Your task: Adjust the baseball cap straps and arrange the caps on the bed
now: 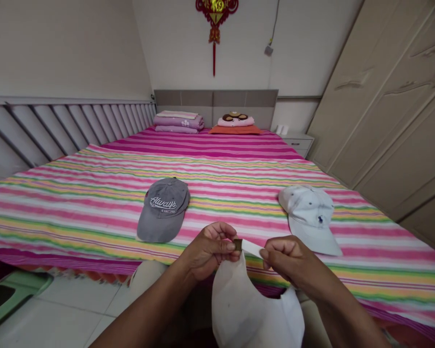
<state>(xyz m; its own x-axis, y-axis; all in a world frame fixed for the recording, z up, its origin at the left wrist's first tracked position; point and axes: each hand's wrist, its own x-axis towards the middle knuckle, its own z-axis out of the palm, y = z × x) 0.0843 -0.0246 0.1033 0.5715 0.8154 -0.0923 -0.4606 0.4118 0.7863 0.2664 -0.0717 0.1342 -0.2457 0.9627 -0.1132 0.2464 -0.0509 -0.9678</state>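
Observation:
A white cap (pixel 253 309) hangs below my hands at the bed's near edge, its back opening toward the bed. My left hand (pixel 215 249) pinches the brass-coloured buckle (pixel 238 244) at one side of that opening. White strap (pixel 253 248) runs from the buckle to my right hand (pixel 284 256), whose fingers are closed on its end. On the bed lie a grey cap (pixel 164 209) with white lettering, left of my hands, and a pale cap (pixel 310 217) with a small dark logo, to the right.
A striped sheet (pixel 232 179) covers the bed. Folded bedding (pixel 177 122) and a stack with an orange base (pixel 235 129) lie by the headboard (pixel 192 99). A green stool (pixel 18 295) stands at lower left, a wardrobe (pixel 391 106) at right.

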